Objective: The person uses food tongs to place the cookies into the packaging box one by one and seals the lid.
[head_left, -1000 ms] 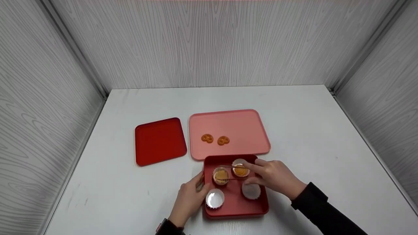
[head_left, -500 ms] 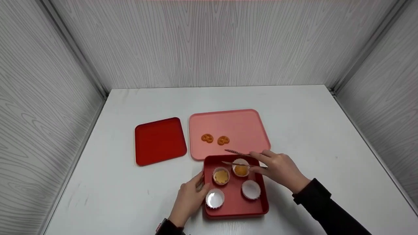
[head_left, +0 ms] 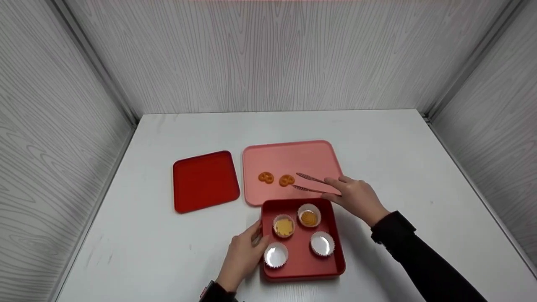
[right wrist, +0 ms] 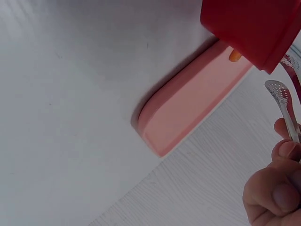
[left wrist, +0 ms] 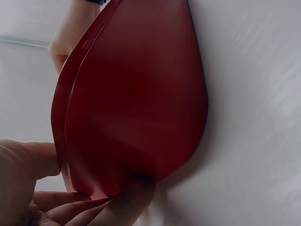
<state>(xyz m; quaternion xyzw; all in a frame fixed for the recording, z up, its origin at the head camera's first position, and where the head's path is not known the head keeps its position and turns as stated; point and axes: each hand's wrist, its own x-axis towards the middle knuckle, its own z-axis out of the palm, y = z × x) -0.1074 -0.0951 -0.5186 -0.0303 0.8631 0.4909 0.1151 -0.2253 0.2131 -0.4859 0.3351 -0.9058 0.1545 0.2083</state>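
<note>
My left hand (head_left: 243, 256) grips the left wall of a deep red box (head_left: 300, 269), thumb at the rim and fingers along the outside. Inside the box stand several white paper baking cups; one cup holds a yellow flat biscuit (head_left: 284, 227), another a round orange-yellow biscuit (head_left: 309, 218). Two cups, a front left cup (head_left: 276, 255) and a front right cup (head_left: 322, 244), have nothing in them. My right hand (head_left: 356, 199) holds metal tongs (right wrist: 284, 96) with perforated tips, spread apart over the pink tray. Near the tips lies a pretzel (head_left: 287, 180).
Behind the box lies the pink tray (head_left: 293, 157), with a second pretzel (head_left: 266, 177) on it. A flat red tray (head_left: 206, 182) sits to its left. Grey wood-grain panels (head_left: 268, 58) bound the white table at the back and both sides.
The tongs have moved up from over the box to the pink tray. The round biscuit, earlier partly behind them, now shows in its cup. My left hand has stayed on the box.
</note>
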